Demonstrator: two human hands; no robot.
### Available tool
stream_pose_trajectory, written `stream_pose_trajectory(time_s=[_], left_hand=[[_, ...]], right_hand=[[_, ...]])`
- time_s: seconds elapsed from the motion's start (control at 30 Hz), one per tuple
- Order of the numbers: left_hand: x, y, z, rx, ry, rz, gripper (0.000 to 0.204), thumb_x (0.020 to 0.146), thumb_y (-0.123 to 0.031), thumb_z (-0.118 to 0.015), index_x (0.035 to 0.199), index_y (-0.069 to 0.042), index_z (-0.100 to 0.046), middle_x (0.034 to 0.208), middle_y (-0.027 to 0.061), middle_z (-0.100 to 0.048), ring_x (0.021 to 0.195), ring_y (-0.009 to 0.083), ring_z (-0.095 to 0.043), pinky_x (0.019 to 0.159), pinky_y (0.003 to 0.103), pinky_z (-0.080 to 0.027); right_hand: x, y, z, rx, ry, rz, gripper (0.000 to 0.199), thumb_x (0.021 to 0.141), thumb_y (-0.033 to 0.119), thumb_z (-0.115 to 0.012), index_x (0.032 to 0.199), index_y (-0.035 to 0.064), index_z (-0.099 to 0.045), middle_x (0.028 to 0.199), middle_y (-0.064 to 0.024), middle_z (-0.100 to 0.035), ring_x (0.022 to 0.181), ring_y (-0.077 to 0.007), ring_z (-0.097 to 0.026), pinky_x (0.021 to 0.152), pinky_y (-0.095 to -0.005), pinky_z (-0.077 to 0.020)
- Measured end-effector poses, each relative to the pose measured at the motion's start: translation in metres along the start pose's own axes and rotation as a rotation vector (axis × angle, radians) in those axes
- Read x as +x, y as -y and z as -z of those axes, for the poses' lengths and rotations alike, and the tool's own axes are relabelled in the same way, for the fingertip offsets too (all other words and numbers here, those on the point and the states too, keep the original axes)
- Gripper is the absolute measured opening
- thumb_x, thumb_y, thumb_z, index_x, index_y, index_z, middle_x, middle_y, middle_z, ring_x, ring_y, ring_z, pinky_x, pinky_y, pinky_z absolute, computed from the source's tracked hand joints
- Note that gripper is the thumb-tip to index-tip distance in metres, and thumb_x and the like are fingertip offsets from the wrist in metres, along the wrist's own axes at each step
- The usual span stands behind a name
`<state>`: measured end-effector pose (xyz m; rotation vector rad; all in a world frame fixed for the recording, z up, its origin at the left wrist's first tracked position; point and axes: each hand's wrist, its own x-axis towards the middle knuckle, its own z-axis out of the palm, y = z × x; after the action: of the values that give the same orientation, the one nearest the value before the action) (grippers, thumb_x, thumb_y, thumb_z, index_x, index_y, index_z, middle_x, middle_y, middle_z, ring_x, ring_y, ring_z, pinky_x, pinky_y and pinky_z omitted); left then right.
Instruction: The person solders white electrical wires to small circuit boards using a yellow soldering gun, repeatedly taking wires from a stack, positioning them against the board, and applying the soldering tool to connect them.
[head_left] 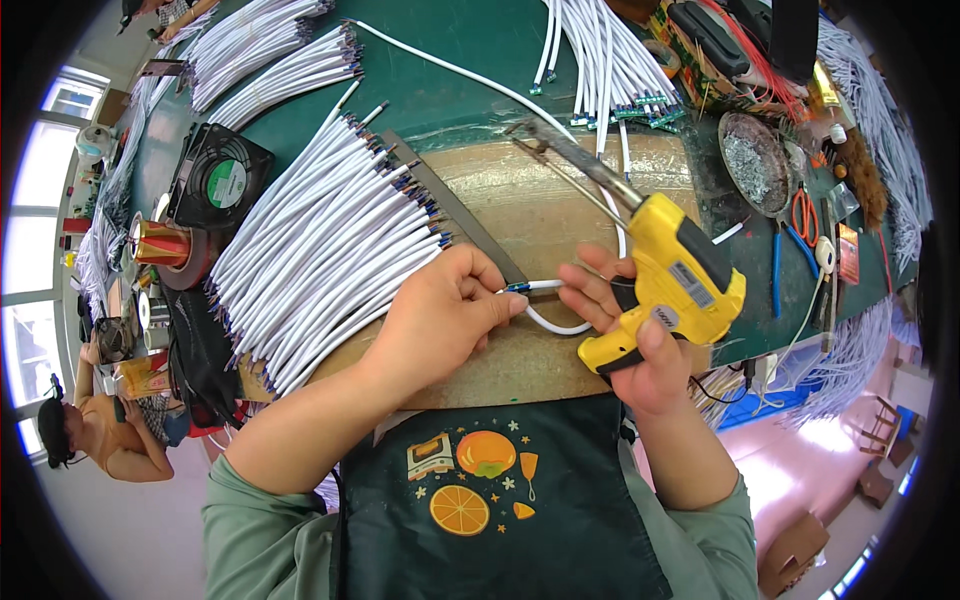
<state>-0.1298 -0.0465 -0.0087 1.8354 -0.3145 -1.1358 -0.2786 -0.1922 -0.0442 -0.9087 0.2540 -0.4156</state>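
My left hand [440, 310] is closed, thumb and forefinger pinching a small green circuit board [517, 288] at the end of a white cable [560, 325]. That cable loops to the right, close to my right fingertips. In my right hand [635, 350] rests a yellow soldering gun [685, 285], its handle between thumb and palm, fingers loosely curled. The gun's metal tip points up and left, above the worn wooden board [470, 365]. Left of my hands lies a wide row of white cables [320, 240] with dark, stripped-looking ends along a flat metal bar [455, 205].
A black fan [220, 177] and a copper-coloured wire spool [160, 243] stand left. More white cables with green boards [620, 70] lie at the back. On the right are a metal dish of grey bits [755, 165], orange scissors [804, 215] and blue-handled pliers [777, 275]. Another person [130, 430] sits far left.
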Motion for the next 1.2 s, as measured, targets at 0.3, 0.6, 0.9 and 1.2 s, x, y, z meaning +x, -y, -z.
stream_pose_trajectory(time_s=[0.3, 0.6, 0.9, 1.2], left_hand=[[-0.001, 0.004, 0.011, 0.239, -0.038, -0.185, 0.011, 0.084, -0.008, -0.067, 0.093, -0.002, -0.064, 0.073, -0.0007, -0.061, 0.066, 0.0054, -0.054, 0.059, 0.021, -0.043], [0.001, 0.001, 0.01, 0.32, -0.093, -0.276, 0.009, 0.082, -0.008, -0.068, 0.088, -0.002, -0.066, 0.073, 0.0002, -0.062, 0.066, 0.0062, -0.055, 0.06, 0.022, -0.044], [0.005, -0.004, 0.017, 0.233, -0.016, -0.158, 0.011, 0.079, -0.008, -0.07, 0.086, -0.001, -0.066, 0.073, 0.0012, -0.062, 0.068, 0.006, -0.055, 0.062, 0.022, -0.044], [0.007, -0.009, 0.017, 0.281, -0.001, -0.153, 0.008, 0.078, -0.007, -0.069, 0.082, -0.001, -0.064, 0.073, 0.0007, -0.061, 0.067, 0.0065, -0.054, 0.062, 0.022, -0.044]], right_hand=[[0.004, -0.007, 0.0, 0.047, -0.031, -0.032, 0.073, 0.079, 0.028, -0.071, 0.136, 0.0, -0.035, 0.136, -0.0216, -0.043, 0.122, -0.0387, -0.047, 0.101, -0.0466, -0.0399], [-0.006, -0.003, 0.0, -0.072, -0.032, -0.026, 0.07, 0.079, 0.04, -0.069, 0.13, 0.0018, -0.038, 0.136, -0.0249, -0.04, 0.121, -0.0392, -0.048, 0.099, -0.0472, -0.0427], [-0.083, 0.005, 0.016, -0.08, -0.053, -0.198, 0.064, 0.075, 0.039, -0.077, 0.12, 0.0037, -0.048, 0.091, -0.008, -0.058, 0.08, -0.0166, -0.057, 0.07, -0.03, -0.0473], [-0.106, -0.013, 0.034, -0.196, 0.012, -0.154, 0.049, 0.078, 0.036, -0.073, 0.107, 0.0012, -0.052, 0.079, -0.0055, -0.054, 0.068, -0.0136, -0.051, 0.057, -0.0248, -0.0425]])
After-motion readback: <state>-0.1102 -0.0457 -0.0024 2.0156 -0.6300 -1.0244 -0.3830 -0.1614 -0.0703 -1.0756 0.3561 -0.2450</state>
